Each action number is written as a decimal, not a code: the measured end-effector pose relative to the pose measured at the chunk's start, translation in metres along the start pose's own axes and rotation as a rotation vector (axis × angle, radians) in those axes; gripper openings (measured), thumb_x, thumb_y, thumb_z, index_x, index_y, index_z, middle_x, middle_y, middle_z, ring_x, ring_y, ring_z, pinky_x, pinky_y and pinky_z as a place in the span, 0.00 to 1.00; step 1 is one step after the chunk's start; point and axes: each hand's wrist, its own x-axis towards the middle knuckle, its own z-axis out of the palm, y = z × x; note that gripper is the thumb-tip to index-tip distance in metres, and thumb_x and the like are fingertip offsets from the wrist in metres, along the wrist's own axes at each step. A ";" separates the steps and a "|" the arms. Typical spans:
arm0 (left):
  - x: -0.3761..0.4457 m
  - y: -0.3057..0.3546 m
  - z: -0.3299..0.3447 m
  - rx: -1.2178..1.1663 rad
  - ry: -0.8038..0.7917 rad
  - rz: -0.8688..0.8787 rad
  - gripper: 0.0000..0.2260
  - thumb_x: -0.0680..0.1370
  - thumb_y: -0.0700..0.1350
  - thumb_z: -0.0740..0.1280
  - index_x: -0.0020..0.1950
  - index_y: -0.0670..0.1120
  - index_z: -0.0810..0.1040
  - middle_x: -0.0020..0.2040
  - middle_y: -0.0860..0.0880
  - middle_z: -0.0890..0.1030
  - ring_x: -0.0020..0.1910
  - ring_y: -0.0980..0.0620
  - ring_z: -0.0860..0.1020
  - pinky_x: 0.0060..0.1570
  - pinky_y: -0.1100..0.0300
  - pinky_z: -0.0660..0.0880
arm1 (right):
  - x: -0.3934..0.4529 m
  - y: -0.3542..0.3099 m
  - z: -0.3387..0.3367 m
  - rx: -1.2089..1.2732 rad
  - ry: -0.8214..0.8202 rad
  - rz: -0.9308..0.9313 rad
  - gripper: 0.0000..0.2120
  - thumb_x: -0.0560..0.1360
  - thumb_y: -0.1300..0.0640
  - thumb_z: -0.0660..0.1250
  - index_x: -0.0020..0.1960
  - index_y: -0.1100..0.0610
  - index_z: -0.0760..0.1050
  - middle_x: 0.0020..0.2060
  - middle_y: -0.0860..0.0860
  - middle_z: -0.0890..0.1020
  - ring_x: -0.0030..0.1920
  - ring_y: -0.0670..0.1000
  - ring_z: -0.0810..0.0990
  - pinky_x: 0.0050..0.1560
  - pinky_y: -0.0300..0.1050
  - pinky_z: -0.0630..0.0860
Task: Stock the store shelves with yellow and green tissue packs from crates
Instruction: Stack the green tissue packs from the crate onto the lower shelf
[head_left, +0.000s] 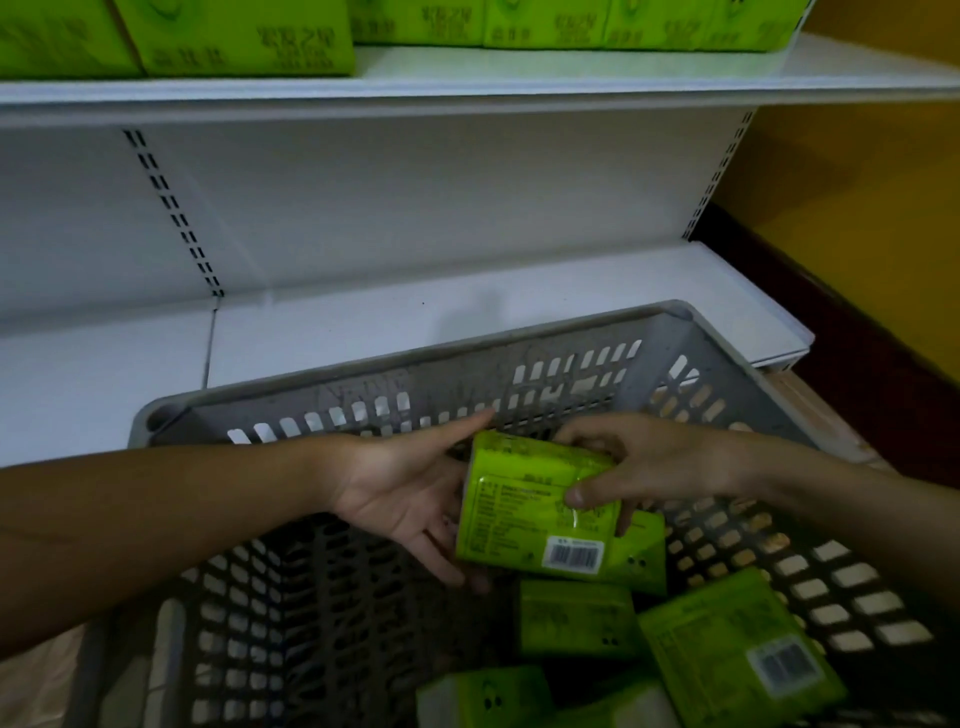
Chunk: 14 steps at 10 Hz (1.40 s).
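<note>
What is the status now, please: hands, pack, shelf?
Right hand grips green pack above crate. Left hand open, supporting its side. Lower shelf bare, nothing blocking.

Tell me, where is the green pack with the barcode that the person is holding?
The held green pack sits centre-frame, above the grey crate, between the left hand and right hand.

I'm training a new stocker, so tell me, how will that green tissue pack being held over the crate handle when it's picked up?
The green tissue pack probably feels light for its size; the right hand holds it from above. Its glossy wrap looks slippery, so the left hand supporting its side seems wise. It likely squashes slightly rather than breaks.
</note>
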 end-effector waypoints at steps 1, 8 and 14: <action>-0.021 0.020 0.005 -0.223 0.219 0.137 0.26 0.78 0.61 0.61 0.69 0.45 0.74 0.62 0.39 0.79 0.55 0.40 0.81 0.46 0.47 0.81 | -0.003 -0.007 0.003 -0.257 0.170 -0.235 0.24 0.70 0.57 0.76 0.61 0.47 0.70 0.56 0.44 0.76 0.53 0.50 0.80 0.49 0.53 0.80; -0.064 0.066 0.012 0.182 0.063 0.378 0.29 0.71 0.42 0.75 0.70 0.56 0.71 0.69 0.44 0.75 0.68 0.40 0.72 0.70 0.34 0.62 | -0.003 -0.029 0.018 0.246 0.380 -0.391 0.34 0.67 0.48 0.75 0.68 0.38 0.62 0.63 0.47 0.76 0.59 0.45 0.79 0.51 0.43 0.78; -0.155 0.189 0.072 1.756 1.270 1.209 0.25 0.76 0.57 0.63 0.72 0.51 0.70 0.70 0.46 0.71 0.69 0.47 0.68 0.68 0.51 0.68 | -0.029 -0.189 -0.054 0.631 0.825 -0.638 0.26 0.78 0.54 0.66 0.70 0.35 0.63 0.65 0.48 0.73 0.56 0.56 0.81 0.35 0.54 0.81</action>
